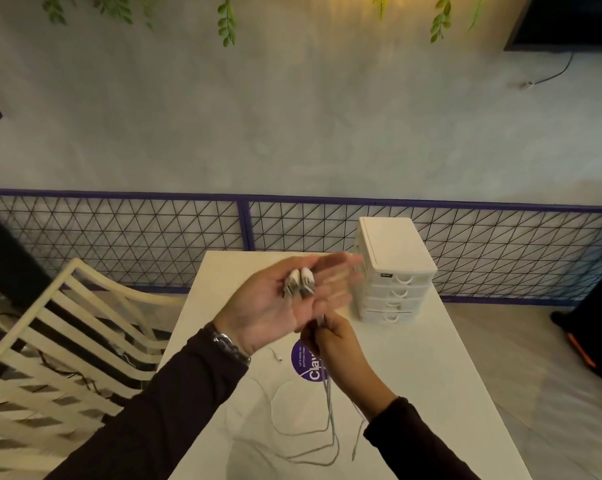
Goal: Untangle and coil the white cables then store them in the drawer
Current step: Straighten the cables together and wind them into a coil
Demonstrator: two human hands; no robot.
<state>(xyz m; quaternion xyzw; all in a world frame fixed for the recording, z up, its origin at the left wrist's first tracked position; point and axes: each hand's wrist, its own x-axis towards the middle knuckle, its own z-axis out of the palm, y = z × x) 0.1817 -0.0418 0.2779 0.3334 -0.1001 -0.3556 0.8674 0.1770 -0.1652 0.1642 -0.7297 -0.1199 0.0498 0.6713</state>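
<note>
My left hand [279, 306] is raised palm up above the white table [431, 375], with two white cable plugs [299, 282] resting across its blurred, spread fingers. Just below it, my right hand [330, 344] pinches the white cables [329, 403], which hang down and trail in loose loops over the near part of the table. A white mini drawer unit [395, 271] with several shut drawers stands at the table's far right, close to my left fingertips.
A purple round sticker [301, 362] lies on the table under my right hand. A cream slatted chair [60, 344] stands at the left. A purple-framed wire mesh fence [154, 230] runs behind the table. A dark object [594, 327] sits on the floor at right.
</note>
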